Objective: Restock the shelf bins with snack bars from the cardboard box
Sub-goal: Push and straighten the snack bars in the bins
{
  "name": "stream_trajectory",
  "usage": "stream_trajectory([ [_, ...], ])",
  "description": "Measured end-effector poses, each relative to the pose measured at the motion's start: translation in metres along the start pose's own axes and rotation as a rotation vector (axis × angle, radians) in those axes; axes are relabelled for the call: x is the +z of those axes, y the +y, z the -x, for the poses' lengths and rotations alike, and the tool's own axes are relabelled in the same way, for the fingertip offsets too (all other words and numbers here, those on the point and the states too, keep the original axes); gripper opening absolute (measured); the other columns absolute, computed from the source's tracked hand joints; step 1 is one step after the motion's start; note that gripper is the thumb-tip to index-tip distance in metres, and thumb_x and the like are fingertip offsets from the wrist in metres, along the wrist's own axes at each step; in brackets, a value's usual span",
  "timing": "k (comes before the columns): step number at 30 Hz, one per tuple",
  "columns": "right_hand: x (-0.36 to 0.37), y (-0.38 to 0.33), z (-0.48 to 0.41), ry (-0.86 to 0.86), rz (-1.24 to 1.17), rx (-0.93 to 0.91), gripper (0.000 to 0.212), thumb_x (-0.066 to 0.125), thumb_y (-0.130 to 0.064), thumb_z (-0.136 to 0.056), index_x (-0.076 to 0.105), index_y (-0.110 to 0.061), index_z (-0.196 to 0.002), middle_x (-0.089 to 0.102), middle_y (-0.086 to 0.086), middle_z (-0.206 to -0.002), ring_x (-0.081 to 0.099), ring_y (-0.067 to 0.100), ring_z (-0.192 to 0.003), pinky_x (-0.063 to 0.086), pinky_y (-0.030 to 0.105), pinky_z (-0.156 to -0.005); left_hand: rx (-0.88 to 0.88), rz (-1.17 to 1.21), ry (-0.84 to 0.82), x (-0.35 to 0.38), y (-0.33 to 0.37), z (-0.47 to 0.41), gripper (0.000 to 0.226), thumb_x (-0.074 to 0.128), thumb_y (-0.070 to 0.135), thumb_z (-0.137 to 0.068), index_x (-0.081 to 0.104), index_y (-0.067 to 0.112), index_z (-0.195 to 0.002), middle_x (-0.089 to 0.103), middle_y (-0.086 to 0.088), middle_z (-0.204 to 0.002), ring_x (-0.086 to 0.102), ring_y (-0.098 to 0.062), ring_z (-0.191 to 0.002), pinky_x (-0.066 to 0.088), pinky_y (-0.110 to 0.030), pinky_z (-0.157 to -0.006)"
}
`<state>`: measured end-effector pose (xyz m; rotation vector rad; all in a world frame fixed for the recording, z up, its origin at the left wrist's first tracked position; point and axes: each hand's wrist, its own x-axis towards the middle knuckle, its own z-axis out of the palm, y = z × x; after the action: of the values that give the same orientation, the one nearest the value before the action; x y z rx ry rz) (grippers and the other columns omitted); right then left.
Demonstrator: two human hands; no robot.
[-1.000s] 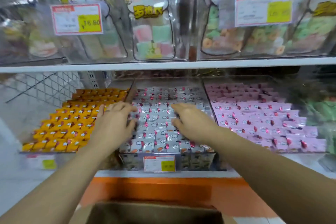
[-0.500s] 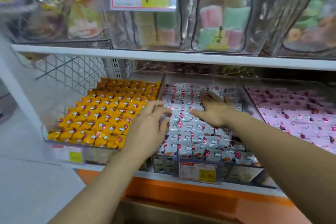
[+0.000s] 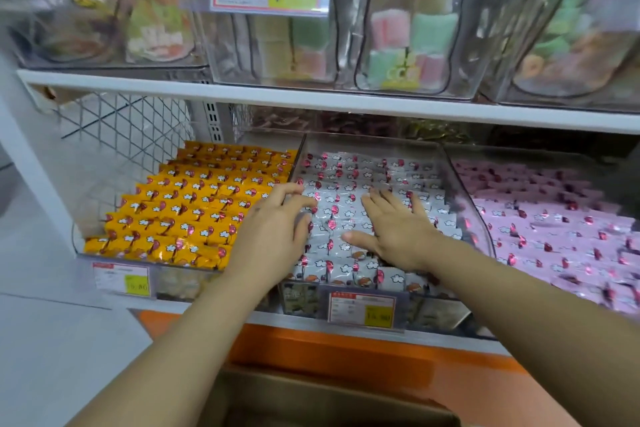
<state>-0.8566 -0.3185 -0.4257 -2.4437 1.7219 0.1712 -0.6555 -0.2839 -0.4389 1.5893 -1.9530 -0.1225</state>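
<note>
In the head view, the white snack bars (image 3: 367, 180) are packed in rows in the middle bin (image 3: 454, 184). Both hands are laid on them, grasping nothing: the left hand (image 3: 273, 230) with loosely bent fingers at that bin's left edge, the right hand (image 3: 398, 232) flat and spread. The cardboard box (image 3: 311, 399) is seen below that bin.

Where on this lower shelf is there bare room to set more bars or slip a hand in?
Bare: a narrow strip behind the white bars, at the back wall of the middle bin, and another behind the orange bars. Crowded: all rows, pink bars too, run packed to the front; left hand and right hand lie on the white ones.
</note>
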Motion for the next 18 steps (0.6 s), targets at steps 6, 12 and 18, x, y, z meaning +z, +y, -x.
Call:
stream_trajectory([
  [6, -0.035, 0.012, 0.048, 0.185, -0.184, -0.160, 0.062, 0.039, -0.048, -0.095, 0.023, -0.023, -0.149, 0.009, -0.001, -0.159, 0.005, 0.015, -0.146, 0.002, 0.028, -0.116, 0.126, -0.167, 0.020, -0.008, 0.014, 0.014, 0.023, 0.063, 0.018, -0.088, 0.068, 0.024, -0.110, 0.054, 0.000, -0.134, 0.037, -0.026, -0.136, 0.012, -0.048, -0.114],
  [12, 0.005, 0.006, 0.115, 0.111, 0.030, -0.283, 0.059, 0.041, -0.036, -0.099, 0.015, -0.026, -0.151, 0.015, -0.008, -0.158, 0.012, 0.010, -0.145, 0.000, 0.027, -0.118, 0.321, -0.090, -0.179, 0.000, 0.052, 0.040, 0.026, 0.055, 0.031, -0.094, 0.065, 0.026, -0.118, 0.063, 0.011, -0.117, 0.056, -0.011, -0.108, 0.035, -0.031, -0.104],
  [18, 0.024, 0.008, 0.111, 0.074, 0.210, -0.241, 0.072, 0.005, -0.061, -0.091, -0.011, -0.021, -0.149, -0.012, -0.005, -0.158, -0.008, 0.015, -0.146, -0.016, 0.035, -0.111, 0.104, -0.002, -0.325, 0.008, 0.060, 0.033, 0.038, 0.056, 0.035, -0.094, 0.056, 0.030, -0.131, 0.059, 0.008, -0.129, 0.050, -0.013, -0.119, 0.039, -0.029, -0.099],
])
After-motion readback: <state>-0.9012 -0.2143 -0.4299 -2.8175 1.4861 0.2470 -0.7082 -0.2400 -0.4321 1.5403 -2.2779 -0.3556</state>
